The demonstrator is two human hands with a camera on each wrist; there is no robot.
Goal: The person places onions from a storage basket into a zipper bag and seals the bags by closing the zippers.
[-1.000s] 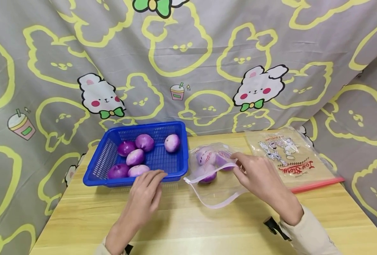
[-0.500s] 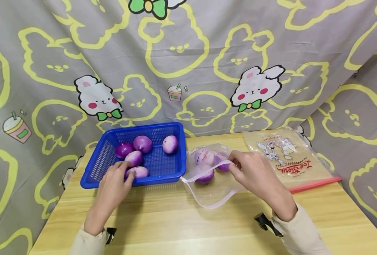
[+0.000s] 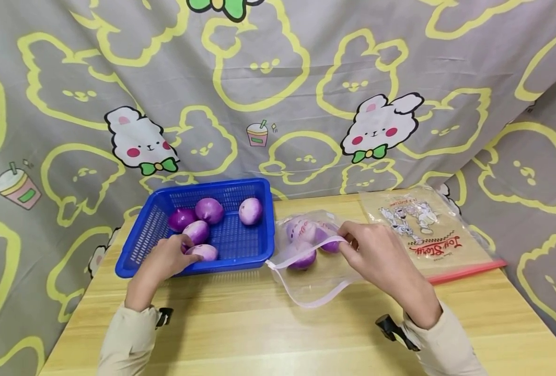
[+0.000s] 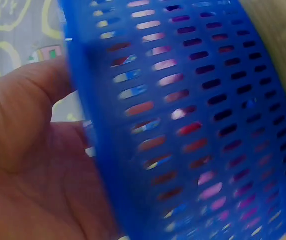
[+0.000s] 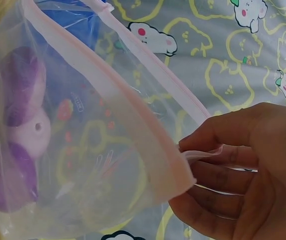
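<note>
My left hand [image 3: 165, 256] reaches over the front left of the blue basket [image 3: 273, 224], its fingers and thumb curled round a dark red onion that they mostly hide. The thumb lies against a paler onion [image 3: 205, 253]. In the left wrist view the basket's slotted wall [image 4: 183, 120] covers the fingertips. With thumb and fingers my right hand [image 3: 377, 250] pinches the mouth edge of a clear zip bag [image 3: 325, 282], holding it raised and open. Several onions [image 5: 20, 175] lie inside the bag, seen through its plastic in the right wrist view.
Further onions [image 3: 209, 211] sit at the back of the basket, one [image 3: 251, 211] apart at its right. A flat printed bag [image 3: 419, 230] with a red slider strip [image 3: 468, 272] lies at the right of the wooden table [image 3: 268, 334]. A patterned curtain [image 3: 297, 62] hangs behind.
My left hand has moved left from the basket's front rim to the onions in its front left corner. The right hand keeps its pinch on the bag's edge, almost still.
</note>
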